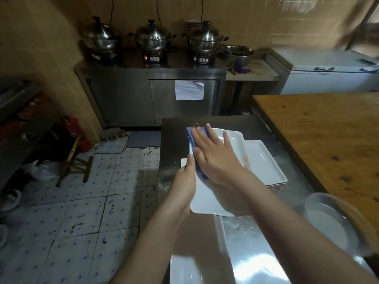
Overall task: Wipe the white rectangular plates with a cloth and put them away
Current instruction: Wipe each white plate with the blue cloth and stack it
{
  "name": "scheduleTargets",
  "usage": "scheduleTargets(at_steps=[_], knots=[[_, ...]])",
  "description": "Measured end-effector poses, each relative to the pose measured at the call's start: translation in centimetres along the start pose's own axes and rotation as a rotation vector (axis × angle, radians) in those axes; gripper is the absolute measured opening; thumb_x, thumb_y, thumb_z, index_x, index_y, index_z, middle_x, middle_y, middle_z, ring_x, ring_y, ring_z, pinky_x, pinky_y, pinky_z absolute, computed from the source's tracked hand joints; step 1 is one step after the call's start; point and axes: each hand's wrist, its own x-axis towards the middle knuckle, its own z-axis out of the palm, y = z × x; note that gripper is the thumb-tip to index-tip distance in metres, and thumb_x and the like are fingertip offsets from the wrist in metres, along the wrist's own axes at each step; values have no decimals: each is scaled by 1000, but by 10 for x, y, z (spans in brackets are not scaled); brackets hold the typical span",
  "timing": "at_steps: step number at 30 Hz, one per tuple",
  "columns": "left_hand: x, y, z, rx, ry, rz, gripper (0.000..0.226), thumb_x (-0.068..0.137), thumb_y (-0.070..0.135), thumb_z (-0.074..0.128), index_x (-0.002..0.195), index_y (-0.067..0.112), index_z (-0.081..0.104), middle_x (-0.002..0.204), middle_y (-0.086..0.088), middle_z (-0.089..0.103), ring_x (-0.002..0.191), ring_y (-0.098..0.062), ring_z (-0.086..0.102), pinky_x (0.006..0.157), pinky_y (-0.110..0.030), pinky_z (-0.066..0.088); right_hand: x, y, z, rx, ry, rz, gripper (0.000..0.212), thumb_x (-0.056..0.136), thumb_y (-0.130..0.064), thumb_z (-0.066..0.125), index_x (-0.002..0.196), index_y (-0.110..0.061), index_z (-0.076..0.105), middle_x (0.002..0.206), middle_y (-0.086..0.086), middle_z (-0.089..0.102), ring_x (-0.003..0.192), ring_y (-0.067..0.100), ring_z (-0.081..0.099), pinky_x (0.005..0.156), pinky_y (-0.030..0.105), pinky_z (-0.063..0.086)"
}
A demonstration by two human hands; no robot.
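Wiping a white plate (205, 201).
Right hand (215, 158), fingers spread, is pressing the blue cloth (191, 136); left hand (184, 185) beside it is gripping the plate's edge.

Three steel pots (152, 37) on a steel cabinet (123, 95), wooden table (328, 130), white freezer (328, 78), wooden stool (73, 160)

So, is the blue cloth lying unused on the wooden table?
No, the blue cloth is pressed flat under the right hand on the white plate that the left hand holds by its edge.
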Motion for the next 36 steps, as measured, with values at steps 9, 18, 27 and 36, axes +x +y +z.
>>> scheduleTargets(at_steps=[9,18,27,36], knots=[[-13,1,-7,114,45,71,42,99,40,37,80,13,65,74,2,72,68,-16,69,60,-24,53,-11,44,-6,-236,7,251,54,100,-38,10,152,-26,2,160,-5,-2,146,18,-11,112,44,-16],[-7,12,-18,40,125,30,44,98,44,36,76,16,62,74,0,68,64,-17,65,52,-21,50,-65,-3,15,-99,-64,108,59,98,-39,13,152,-20,-2,160,-3,-4,146,18,-13,114,46,-11],[-9,0,-8,109,0,6,43,98,45,33,104,17,65,82,-5,70,72,-18,67,60,-23,52,0,5,-1,-50,-35,-121,53,98,-40,9,151,-36,2,159,-15,-5,145,13,-15,112,48,-15],[-6,1,-18,9,112,59,38,99,38,38,87,16,66,77,-1,70,70,-19,66,59,-23,51,-18,-16,3,-28,-107,222,57,101,-37,13,152,-20,-6,159,0,-13,145,22,-16,113,48,-13]])
